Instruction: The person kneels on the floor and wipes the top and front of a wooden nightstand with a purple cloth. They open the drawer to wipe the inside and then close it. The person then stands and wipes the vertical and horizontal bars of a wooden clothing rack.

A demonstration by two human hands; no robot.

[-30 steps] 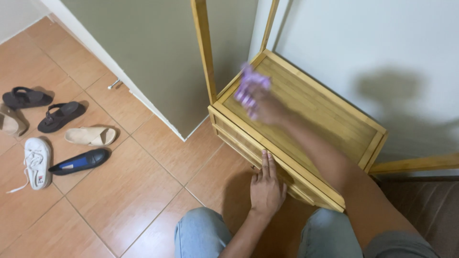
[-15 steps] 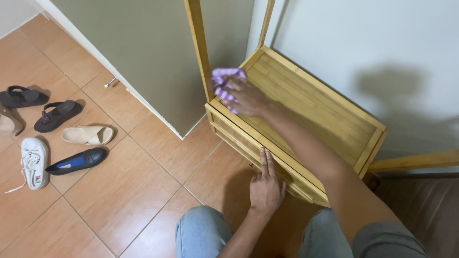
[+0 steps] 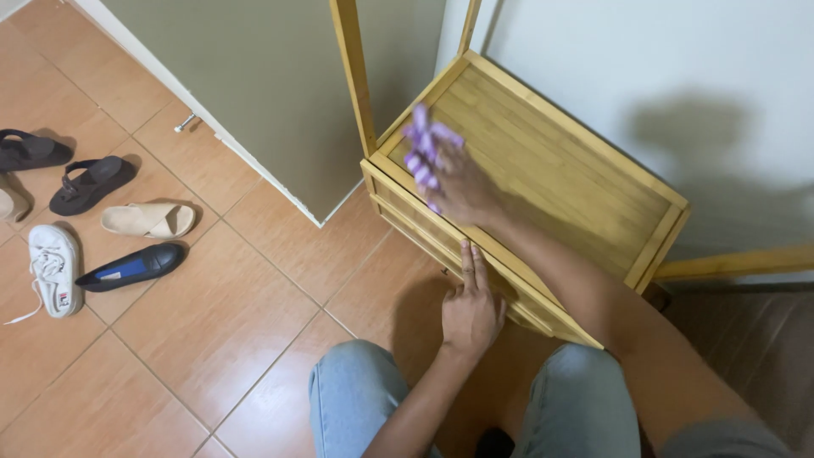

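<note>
Two hands at wooden shelf [image 3: 551,170], right hand [image 3: 458,182] grip closed on purple cloth [image 3: 424,148] trailing up-left, left hand [image 3: 471,314] fingers spread on shelf front

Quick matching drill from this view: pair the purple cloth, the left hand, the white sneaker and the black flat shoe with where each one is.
1. purple cloth
2. left hand
3. white sneaker
4. black flat shoe

A. on the tiles, far left
B. in the right hand, over the wooden shelf
C. against the shelf's front rail
D. just right of the sneaker

Pairs: 1-B, 2-C, 3-A, 4-D
</note>
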